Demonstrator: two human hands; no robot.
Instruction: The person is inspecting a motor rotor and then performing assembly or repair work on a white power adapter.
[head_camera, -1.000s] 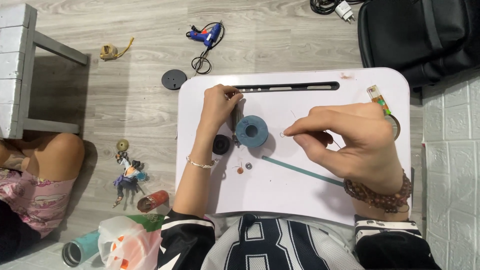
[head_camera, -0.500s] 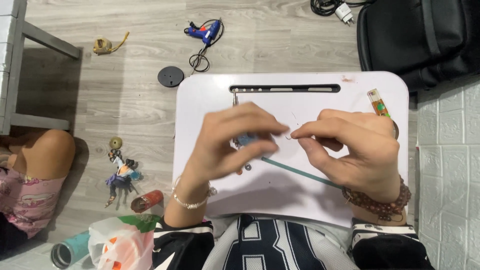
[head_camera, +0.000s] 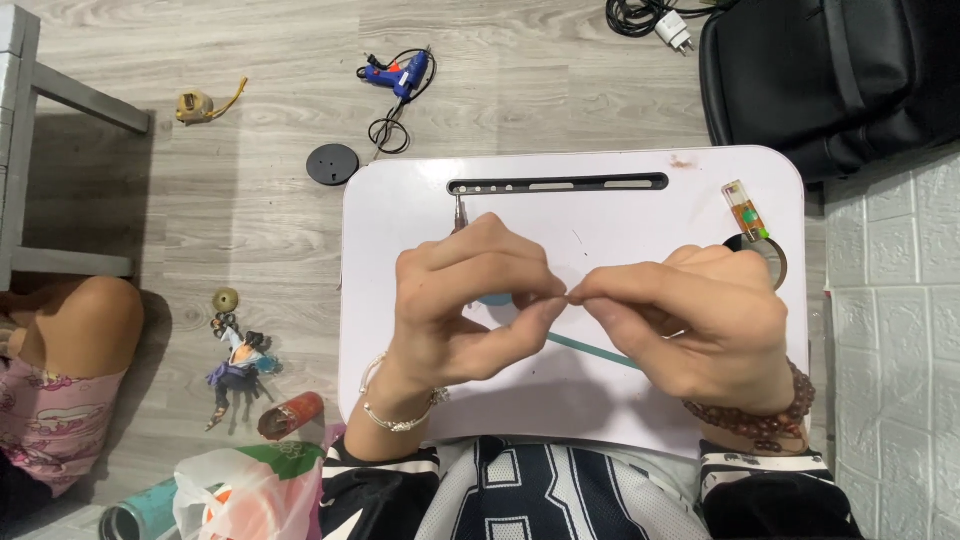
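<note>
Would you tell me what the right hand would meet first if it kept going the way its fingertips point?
Most likely the left hand: the right hand points leftward, and their fingertips already nearly meet above the white lap table.

Both hands meet above the white plastic lap counter (head_camera: 400, 210): left hand (head_camera: 465, 305) and right hand (head_camera: 690, 320) pinch fingertips together, a teal round piece (head_camera: 495, 298) beneath, blue glue gun (head_camera: 400, 72) at eleven o'clock.

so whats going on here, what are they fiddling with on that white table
A person sits at a white lap table, both hands raised over it with fingertips meeting. The left hand and right hand pinch something too small to make out. Under them lie a teal spool and a teal strip. A thin metal tool rests near the table's slot. On the floor: a blue glue gun, a black disc and a small figurine.
</note>
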